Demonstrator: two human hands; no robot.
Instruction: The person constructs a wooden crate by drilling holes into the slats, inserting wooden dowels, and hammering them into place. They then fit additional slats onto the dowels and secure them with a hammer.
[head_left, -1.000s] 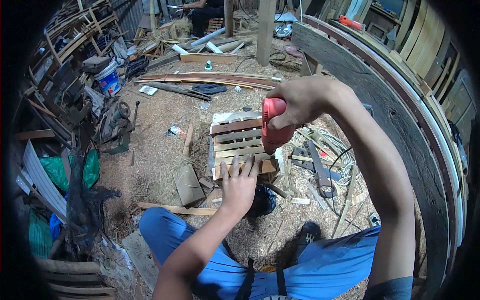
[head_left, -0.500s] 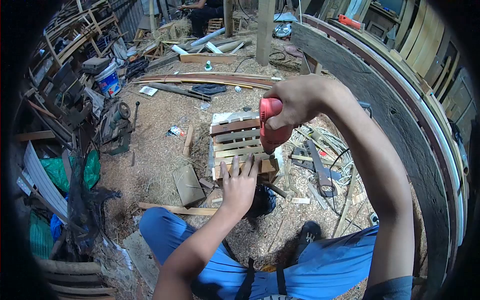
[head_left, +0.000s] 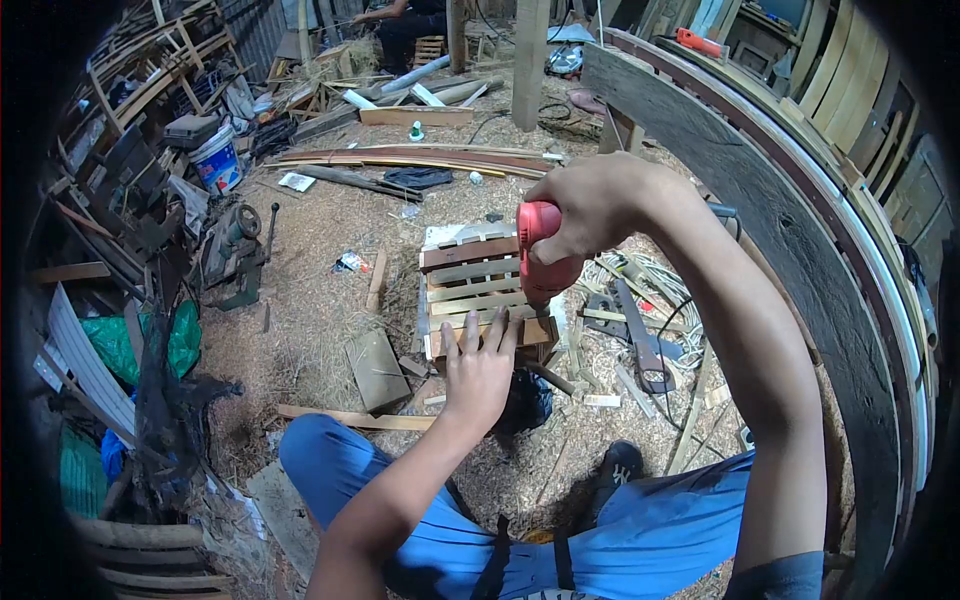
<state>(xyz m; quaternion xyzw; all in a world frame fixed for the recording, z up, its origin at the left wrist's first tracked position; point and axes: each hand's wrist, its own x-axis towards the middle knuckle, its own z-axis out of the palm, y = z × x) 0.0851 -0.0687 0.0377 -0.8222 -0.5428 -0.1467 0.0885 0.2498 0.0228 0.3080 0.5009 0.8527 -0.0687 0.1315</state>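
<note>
A slatted wooden piece [head_left: 472, 271] stands on the ground in front of me. My left hand [head_left: 478, 375] lies on its near edge, fingers spread over the nearest slats. Above the right side of the slats, my right hand [head_left: 595, 205] grips a red power drill [head_left: 548, 270] from behind and above. The drill points down, its dark front end at the right end of a near slat; whether the tip touches the wood is too small to tell.
A handsaw [head_left: 640, 335] and coiled cable [head_left: 660, 290] lie to the right. A long dark plank [head_left: 740, 165] curves along the right side. Machine parts [head_left: 237, 240] and a bucket [head_left: 216, 160] stand left. Another person [head_left: 405, 30] sits at the back.
The drill and my right hand have shifted very slightly. My left hand stays in the same place on the slats.
</note>
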